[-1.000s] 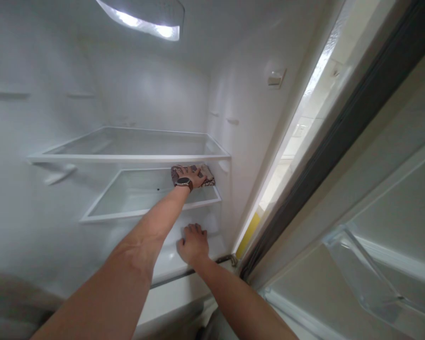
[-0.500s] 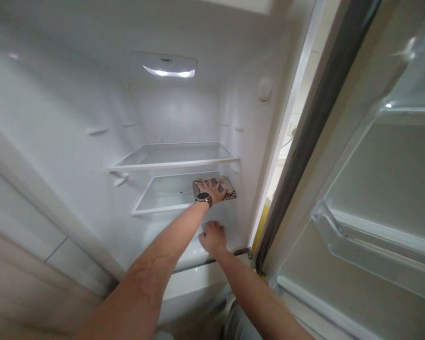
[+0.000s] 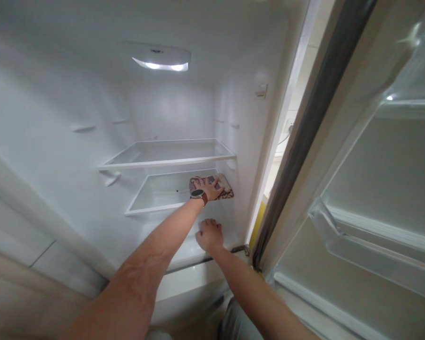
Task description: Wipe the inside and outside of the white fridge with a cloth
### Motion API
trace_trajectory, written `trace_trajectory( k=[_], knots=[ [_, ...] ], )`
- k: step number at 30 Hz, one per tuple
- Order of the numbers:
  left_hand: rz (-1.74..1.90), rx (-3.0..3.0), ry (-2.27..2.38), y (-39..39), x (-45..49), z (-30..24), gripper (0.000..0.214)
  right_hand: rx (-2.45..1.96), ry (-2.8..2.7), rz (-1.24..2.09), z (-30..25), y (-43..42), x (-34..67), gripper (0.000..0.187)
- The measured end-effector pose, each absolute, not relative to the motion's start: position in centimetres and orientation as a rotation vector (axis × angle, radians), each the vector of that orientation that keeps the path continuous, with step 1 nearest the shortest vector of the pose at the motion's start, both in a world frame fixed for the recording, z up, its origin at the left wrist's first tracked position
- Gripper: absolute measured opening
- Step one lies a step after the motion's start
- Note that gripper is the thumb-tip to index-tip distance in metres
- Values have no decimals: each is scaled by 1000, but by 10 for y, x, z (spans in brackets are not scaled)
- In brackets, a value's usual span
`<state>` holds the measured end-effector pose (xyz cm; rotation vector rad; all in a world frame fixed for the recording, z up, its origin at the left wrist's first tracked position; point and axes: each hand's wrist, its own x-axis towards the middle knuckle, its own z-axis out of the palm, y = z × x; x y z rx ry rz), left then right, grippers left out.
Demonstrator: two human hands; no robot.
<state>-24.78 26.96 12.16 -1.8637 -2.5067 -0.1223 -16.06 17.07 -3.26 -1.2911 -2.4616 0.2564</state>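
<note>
I look into an open white fridge. My left hand (image 3: 209,188), with a watch on its wrist, lies flat with fingers spread on a patterned brown cloth (image 3: 227,191). The cloth sits at the right end of the lower glass shelf (image 3: 152,208), close to the fridge's right wall. Below it, my right hand (image 3: 209,234) rests on the white bottom ledge (image 3: 187,255) with its fingers curled under; nothing shows in them.
An upper glass shelf (image 3: 163,162) hangs just above the cloth's shelf. The lamp (image 3: 161,63) glows on the ceiling. The open door stands at the right with a clear door bin (image 3: 357,245). A dark door seal (image 3: 304,156) runs diagonally between.
The view pulled back and tilted, so more of the fridge's left wall and door shows. Both hands keep their places, left on the cloth, right on the ledge.
</note>
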Motion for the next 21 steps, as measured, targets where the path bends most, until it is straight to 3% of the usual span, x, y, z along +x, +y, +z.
trace_trajectory(
  k=[21],
  knots=[
    [-249, -1920, -2473, 345, -298, 123, 87, -1297, -2493, 253, -35, 170, -160, 29]
  ],
)
